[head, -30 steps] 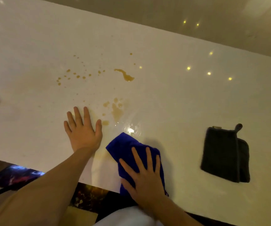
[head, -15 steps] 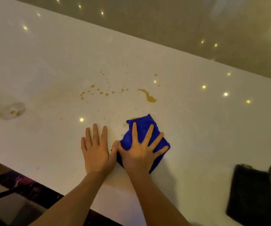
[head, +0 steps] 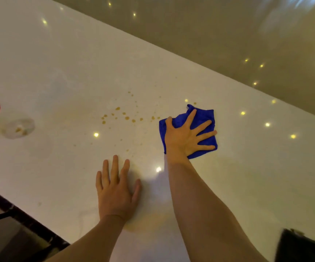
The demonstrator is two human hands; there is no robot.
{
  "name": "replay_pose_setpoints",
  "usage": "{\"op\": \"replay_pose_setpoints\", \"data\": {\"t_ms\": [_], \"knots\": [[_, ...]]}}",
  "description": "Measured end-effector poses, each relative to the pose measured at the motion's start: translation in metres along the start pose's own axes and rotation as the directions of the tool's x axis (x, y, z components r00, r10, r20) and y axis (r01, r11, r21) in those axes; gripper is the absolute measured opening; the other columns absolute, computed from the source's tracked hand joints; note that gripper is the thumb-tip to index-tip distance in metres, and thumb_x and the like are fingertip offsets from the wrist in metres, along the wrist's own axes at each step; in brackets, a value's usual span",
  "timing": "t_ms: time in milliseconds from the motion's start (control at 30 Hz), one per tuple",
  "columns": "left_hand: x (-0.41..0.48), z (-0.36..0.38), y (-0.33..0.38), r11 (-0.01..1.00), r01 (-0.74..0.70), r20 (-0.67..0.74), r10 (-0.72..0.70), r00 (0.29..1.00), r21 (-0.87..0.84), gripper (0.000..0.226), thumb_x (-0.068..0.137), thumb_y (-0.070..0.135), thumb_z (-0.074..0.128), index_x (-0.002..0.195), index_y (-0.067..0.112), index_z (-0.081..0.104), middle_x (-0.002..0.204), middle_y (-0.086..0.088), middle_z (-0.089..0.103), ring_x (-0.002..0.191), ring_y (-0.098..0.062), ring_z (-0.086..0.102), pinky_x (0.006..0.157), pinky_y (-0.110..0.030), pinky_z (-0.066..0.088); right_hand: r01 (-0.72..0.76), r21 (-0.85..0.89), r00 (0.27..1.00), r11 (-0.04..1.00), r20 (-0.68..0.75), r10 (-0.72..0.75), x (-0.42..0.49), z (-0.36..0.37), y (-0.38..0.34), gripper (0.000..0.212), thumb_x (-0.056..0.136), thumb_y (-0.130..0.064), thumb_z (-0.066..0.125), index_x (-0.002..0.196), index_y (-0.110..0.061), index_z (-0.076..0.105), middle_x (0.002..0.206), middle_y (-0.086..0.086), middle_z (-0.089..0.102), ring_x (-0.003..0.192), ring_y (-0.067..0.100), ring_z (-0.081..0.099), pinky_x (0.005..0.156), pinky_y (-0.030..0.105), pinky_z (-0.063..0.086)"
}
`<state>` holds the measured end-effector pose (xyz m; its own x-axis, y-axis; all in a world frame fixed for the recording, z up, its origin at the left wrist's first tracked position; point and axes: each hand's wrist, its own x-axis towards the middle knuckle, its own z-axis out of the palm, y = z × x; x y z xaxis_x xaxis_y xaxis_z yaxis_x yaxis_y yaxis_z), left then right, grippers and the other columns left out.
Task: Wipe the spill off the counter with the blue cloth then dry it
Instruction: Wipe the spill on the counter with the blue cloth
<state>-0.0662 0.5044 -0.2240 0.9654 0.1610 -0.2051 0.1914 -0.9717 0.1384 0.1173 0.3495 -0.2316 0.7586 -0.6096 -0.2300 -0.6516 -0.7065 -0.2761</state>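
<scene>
Glossy tan wall [head: 228,31] reflects small warm ceiling lights.

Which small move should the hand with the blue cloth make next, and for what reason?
Probably a sweep to the left. The right hand presses the blue cloth flat on the counter, and a cluster of amber droplets lies unwiped just left of the cloth. The left hand rests flat nearer the counter edge, clear of that path.
</scene>
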Motion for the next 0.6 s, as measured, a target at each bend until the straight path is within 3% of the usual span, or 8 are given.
{"op": "replay_pose_setpoints", "data": {"t_ms": [167,333,467,600], "knots": [[-0.005,-0.001,0.002,1.000,-0.011,0.001,0.011,1.000,0.023,0.073,0.096,0.065,0.017,0.152,0.021,0.034,0.164,-0.011,0.019,0.152,-0.035,0.007,0.119,-0.047,0.006,0.027,-0.053,0.999,0.998,0.029,-0.026,0.053,-0.011,-0.026,0.100,0.083,-0.089,0.032,0.165,-0.041,-0.001,0.172,0.021,-0.010,0.153,0.054,-0.016,0.110,0.082,-0.010],[0.001,-0.011,0.010,0.999,0.010,0.056,-0.012,0.998,0.033,0.075,0.096,0.063,0.018,0.150,0.017,0.040,0.162,-0.015,0.024,0.149,-0.041,0.017,0.116,-0.051,0.013,0.311,-0.116,0.950,0.943,0.080,-0.303,0.058,-0.004,-0.068,0.095,0.085,-0.088,0.030,0.165,-0.041,0.005,0.173,0.018,-0.007,0.155,0.048,-0.015,0.116,0.078,-0.007],[0.002,-0.011,0.008,0.999,0.007,0.080,-0.010,0.997,0.041,0.072,0.094,0.059,0.028,0.152,0.019,0.038,0.163,-0.013,0.019,0.149,-0.042,0.015,0.115,-0.055,0.013,0.600,-0.148,0.799,0.786,0.143,-0.584,0.034,0.012,-0.109,0.088,0.090,-0.085,0.026,0.165,-0.040,0.012,0.174,0.014,-0.001,0.156,0.047,-0.012,0.119,0.075,-0.005],[0.003,-0.009,0.009,0.999,0.012,0.090,-0.016,0.996,0.035,0.073,0.095,0.060,0.021,0.154,0.019,0.031,0.165,-0.012,0.015,0.151,-0.040,0.010,0.115,-0.056,0.012,0.827,-0.061,0.554,0.559,0.258,-0.791,0.007,0.028,-0.144,0.075,0.095,-0.078,0.025,0.162,-0.044,0.022,0.175,0.007,0.005,0.158,0.041,-0.009,0.122,0.071,-0.003]]}}
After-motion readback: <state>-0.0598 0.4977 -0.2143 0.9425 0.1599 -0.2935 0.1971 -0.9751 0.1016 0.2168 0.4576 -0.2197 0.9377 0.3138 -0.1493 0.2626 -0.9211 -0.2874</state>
